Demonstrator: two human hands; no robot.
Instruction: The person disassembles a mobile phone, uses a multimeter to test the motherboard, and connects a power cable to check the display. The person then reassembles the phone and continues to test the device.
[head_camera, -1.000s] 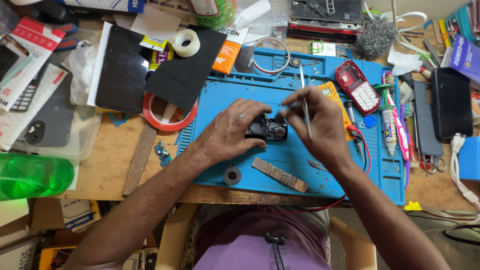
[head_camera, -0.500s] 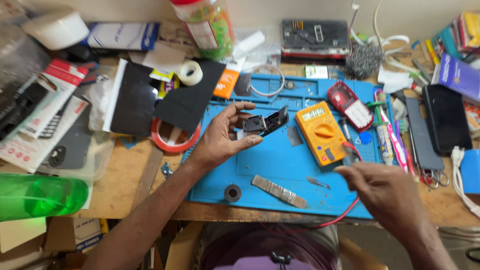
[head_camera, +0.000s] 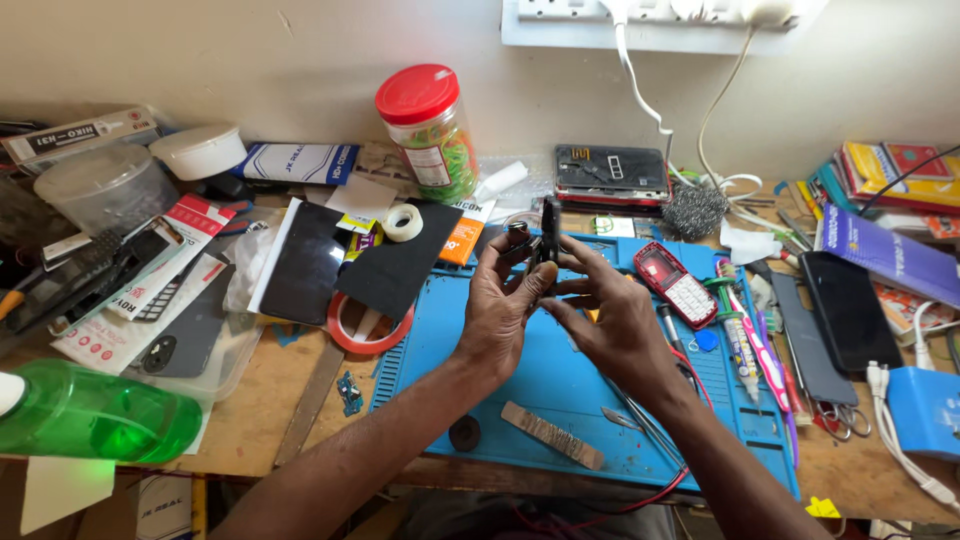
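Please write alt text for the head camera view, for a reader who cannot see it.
Both hands, left hand and right hand, hold a small dark device upright above a blue work mat on a cluttered wooden bench. A red phone lies on the mat; a red-lidded jar stands by the wall.

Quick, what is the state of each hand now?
Left hand: closed on the small black device.
Right hand: fingers touching the same device, grip cannot be told.

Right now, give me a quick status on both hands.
Left hand and right hand both raised, gripping small black device. Held clear above blue mat. Nothing between hands and device.
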